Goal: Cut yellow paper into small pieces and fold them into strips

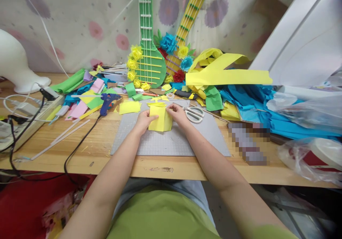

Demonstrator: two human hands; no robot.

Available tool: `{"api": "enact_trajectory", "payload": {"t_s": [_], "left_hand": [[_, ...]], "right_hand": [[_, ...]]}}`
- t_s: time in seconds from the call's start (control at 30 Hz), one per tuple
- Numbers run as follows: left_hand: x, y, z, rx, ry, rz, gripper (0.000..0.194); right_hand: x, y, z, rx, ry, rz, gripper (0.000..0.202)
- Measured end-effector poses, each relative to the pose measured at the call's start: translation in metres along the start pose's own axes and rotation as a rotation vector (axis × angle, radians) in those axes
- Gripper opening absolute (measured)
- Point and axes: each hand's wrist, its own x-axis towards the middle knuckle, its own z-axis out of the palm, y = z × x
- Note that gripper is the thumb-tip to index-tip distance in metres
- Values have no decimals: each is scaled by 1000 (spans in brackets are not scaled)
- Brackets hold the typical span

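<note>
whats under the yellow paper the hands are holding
Under the yellow paper is the gray mat, showing around the sheet's lower edge. The part the paper covers can't be seen.

A yellow paper sheet [157, 119], creased from top to bottom, is held over the grey gridded mat [165, 147].

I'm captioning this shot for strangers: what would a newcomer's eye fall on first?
Probably the green guitar-shaped craft, standing at the back with yellow flowers along its left edge, and the tilted yellow one beside it. Next, front and centre, the left hand and right hand hold folded yellow paper over the grey mat. Crumpled blue paper stands out on the right.
</note>
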Motion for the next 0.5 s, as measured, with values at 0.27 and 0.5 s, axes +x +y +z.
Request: {"api": "enact_trajectory", "payload": {"t_s": [0.27, 0.5], "left_hand": [[1, 2, -5, 21, 114, 14, 45], [4, 0, -9, -12, 76, 12, 46]], "right_hand": [[4, 6, -4, 70, -37, 90, 30], [2, 1, -9, -77, -30, 2, 30]]}}
